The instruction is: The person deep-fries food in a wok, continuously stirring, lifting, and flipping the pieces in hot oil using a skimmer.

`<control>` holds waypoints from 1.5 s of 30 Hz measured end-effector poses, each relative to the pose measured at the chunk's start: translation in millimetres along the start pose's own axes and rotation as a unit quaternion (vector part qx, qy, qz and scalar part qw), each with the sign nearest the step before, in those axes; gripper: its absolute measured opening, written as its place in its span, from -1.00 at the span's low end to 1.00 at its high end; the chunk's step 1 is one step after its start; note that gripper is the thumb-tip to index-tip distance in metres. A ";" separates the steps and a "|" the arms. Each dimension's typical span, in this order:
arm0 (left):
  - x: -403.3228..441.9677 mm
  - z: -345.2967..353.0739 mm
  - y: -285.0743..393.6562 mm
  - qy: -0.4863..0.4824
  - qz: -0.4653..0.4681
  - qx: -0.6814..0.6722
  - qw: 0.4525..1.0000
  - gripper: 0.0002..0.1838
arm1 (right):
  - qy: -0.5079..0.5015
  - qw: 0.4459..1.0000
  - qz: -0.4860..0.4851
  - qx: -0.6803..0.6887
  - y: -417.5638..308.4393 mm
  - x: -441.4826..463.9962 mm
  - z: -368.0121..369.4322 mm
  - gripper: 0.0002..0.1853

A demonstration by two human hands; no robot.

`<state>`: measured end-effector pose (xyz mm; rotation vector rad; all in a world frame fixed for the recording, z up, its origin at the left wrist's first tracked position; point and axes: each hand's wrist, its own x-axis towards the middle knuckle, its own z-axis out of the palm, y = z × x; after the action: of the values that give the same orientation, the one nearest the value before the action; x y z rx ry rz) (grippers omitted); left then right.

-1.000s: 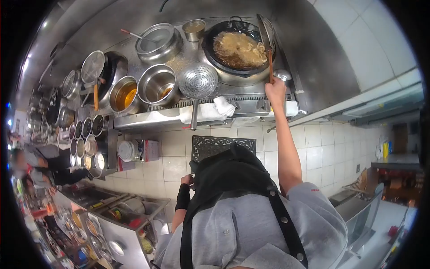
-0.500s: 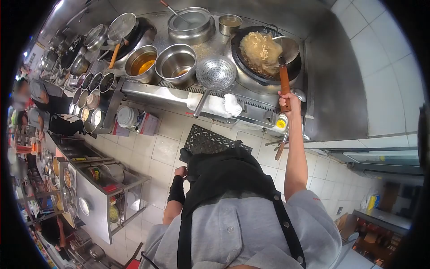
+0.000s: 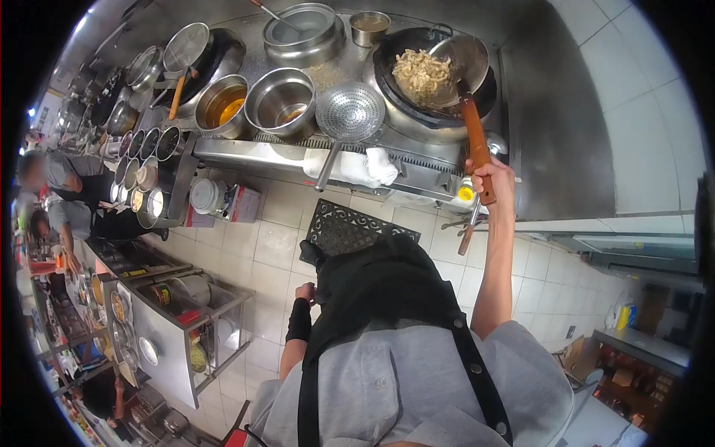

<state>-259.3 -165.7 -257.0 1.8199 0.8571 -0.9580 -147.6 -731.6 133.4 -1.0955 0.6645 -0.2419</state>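
Note:
My right hand (image 3: 493, 181) is wrapped around the long wooden handle of a round strainer (image 3: 477, 63). The strainer's bowl is over the wok (image 3: 383, 56) on the right-hand burner. Pale strips of food (image 3: 421, 73) lie at the strainer's left side, partly over the dark inside of the wok. Whether every strip rests in the strainer I cannot tell. Beside the black apron, my left hand (image 3: 304, 293) hangs low with its fingers curled in, and no object shows in it.
Left of the wok, a perforated ladle (image 3: 350, 112) rests near two steel pots (image 3: 280, 103) (image 3: 222, 106). Behind stand a large lidless pot (image 3: 304, 36) and a small steel container (image 3: 370, 28). A white cloth (image 3: 357, 167) lies on the stove's front edge. Co-workers (image 3: 63, 175) stand far left.
My right hand has drawn the strainer slightly toward me and tilted it. The food looks more heaped, and its cloudy liquid shows less. My left hand stays low at my side.

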 end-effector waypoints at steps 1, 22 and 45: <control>35.1 -2.0 -26.5 -0.006 0.081 0.094 0.992 -0.82 | 0.008 1.000 -0.009 -0.026 -3.4 -3.0 2.2 -0.66; 121.0 5.2 -37.8 -0.012 0.190 0.182 0.965 -0.66 | 0.181 0.943 -0.170 -0.222 -16.0 29.2 -12.3 -0.89; 77.7 -14.3 -50.8 0.004 0.173 0.256 0.951 -0.77 | -0.114 0.986 0.077 0.096 27.3 96.7 -49.4 -0.53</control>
<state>-262.5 -120.8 -339.5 2.3164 0.2773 -1.0016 -105.5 -803.5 58.8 -0.8668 0.5063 -0.0446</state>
